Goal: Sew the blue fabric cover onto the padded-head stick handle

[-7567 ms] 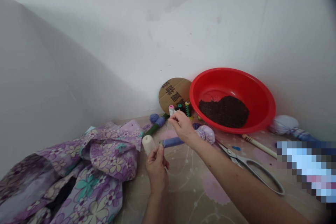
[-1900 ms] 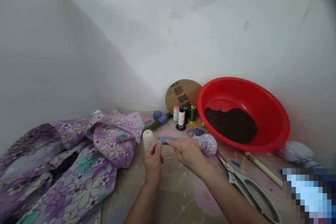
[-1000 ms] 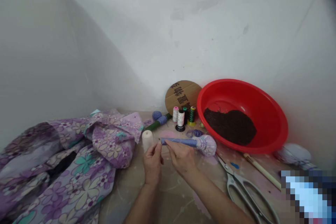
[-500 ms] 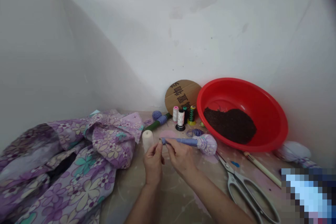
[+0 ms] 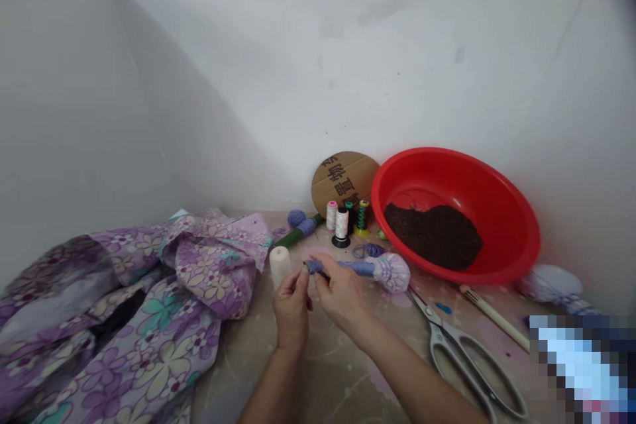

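A blue-wrapped stick lies level across the middle, with a round head of floral fabric at its right end. My left hand pinches the stick's left tip between thumb and fingers. Just right of it, my right hand has its thumb and fingers closed around the stick near the same end. A white thread cone stands close behind my left hand. Behind my right hand is a small tangle of purple yarn.
Floral fabric is heaped at left. Thread spools and a cardboard disc stand at the back. A red basin holds dark material. Scissors and a pale stick lie at right.
My right hand's fingers have shifted slightly on the stick, with the index finger raised a little. My left hand keeps its pinch at the tip.
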`<state>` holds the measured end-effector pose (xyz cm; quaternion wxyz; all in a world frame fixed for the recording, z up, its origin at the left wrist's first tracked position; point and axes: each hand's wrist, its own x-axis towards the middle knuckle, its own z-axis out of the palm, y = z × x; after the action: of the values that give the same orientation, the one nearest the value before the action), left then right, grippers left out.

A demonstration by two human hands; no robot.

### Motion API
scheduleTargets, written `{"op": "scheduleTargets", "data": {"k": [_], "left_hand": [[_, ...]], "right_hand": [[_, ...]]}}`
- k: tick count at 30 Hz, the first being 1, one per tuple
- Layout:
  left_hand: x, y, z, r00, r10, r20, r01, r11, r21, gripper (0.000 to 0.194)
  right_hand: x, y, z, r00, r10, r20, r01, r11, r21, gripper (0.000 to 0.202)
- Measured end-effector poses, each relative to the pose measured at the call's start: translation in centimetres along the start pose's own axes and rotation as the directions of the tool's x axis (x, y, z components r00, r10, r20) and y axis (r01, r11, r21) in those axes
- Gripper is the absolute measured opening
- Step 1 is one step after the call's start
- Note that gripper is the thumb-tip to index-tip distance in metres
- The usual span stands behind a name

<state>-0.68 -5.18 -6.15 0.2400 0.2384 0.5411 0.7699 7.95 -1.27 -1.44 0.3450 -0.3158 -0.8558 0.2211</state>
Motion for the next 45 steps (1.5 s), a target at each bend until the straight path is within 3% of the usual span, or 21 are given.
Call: {"op": "scheduleTargets", "data": {"k": [7,12,14,18,24,27,29,31,34,35,37,39,41,43,45], "left_hand": [[-0.1,0.3,0.1,1.0,-0.012,-0.004,0.012,1.0,-0.024,0.033],[-0.3,0.6,0.2,1.0,-0.001,-0.015,0.001,0.999,0.047,0.035],[-0.4,0.7,0.3,1.0,0.008,-0.011,-0.008,0.999,0.049,0.036],[-0.5,0.9,0.3,1.0,0.027,-0.006,-0.026,0.999,0.044,0.032],[-0.3,0.1,0.1,1.0,0.028,-0.006,-0.028,0.999,0.022,0.03],[-0.2,-0.4,0.1,0.999,0.033,-0.008,-0.034,0.999,-0.022,0.03],[-0.2,-0.5,0.1,1.0,0.025,-0.018,-0.026,0.999,-0.041,0.031],[-0.2,-0.5,0.1,1.0,0.015,-0.024,-0.016,0.998,-0.053,0.032],[-0.2,-0.5,0.1,1.0,0.017,-0.024,-0.018,0.998,-0.058,0.032],[-0.2,-0.6,0.1,1.0,0.022,-0.018,-0.023,0.998,-0.054,0.032],[-0.2,-0.7,0.1,0.999,0.033,-0.009,-0.033,0.998,-0.052,0.031],[-0.2,-0.8,0.1,0.999,0.034,-0.009,-0.035,0.998,-0.061,0.031],[-0.2,-0.8,0.1,0.999,0.033,-0.01,-0.034,0.997,-0.069,0.031],[-0.2,-0.8,0.1,1.0,0.029,-0.008,-0.03,0.997,-0.068,0.031],[-0.1,-0.8,0.1,1.0,0.023,-0.01,-0.024,0.998,-0.064,0.032]], "right_hand": [[0.4,-0.6,-1.5,0.984,-0.118,0.137,0.122,0.992,-0.019,0.049],[1.1,0.1,-2.8,0.99,-0.133,-0.041,0.123,0.974,-0.189,0.034],[1.6,0.1,-3.0,0.983,-0.172,-0.059,0.154,0.961,-0.231,0.027],[3.0,-0.4,-2.8,0.97,-0.233,0.062,0.241,0.944,-0.225,0.018],[5.0,-0.7,-1.8,0.973,-0.171,0.155,0.198,0.964,-0.179,0.01],[5.8,-0.8,-1.0,0.982,-0.097,0.16,0.104,0.994,-0.036,0.009],[6.3,-1.0,-0.5,0.989,-0.028,0.146,0.003,0.986,0.168,0.012],[6.7,-1.3,-0.3,0.983,0.059,0.176,-0.132,0.889,0.439,0.014],[7.1,-1.5,-0.9,0.966,0.142,0.218,-0.258,0.629,0.734,0.014],[7.3,-1.4,-1.3,0.974,0.155,0.162,-0.223,0.577,0.786,0.014],[7.6,-0.8,-2.5,0.984,0.168,-0.054,-0.055,0.582,0.811,0.015],[7.9,0.3,-3.8,0.946,0.15,-0.289,0.101,0.708,0.699,0.016],[8.1,1.6,-5.0,0.886,0.087,-0.456,0.153,0.873,0.464,0.018],[8.1,2.7,-6.0,0.843,-0.031,-0.537,0.148,0.973,0.176,0.019],[7.9,3.4,-6.4,0.866,-0.108,-0.489,0.121,0.993,-0.005,0.018]]}}
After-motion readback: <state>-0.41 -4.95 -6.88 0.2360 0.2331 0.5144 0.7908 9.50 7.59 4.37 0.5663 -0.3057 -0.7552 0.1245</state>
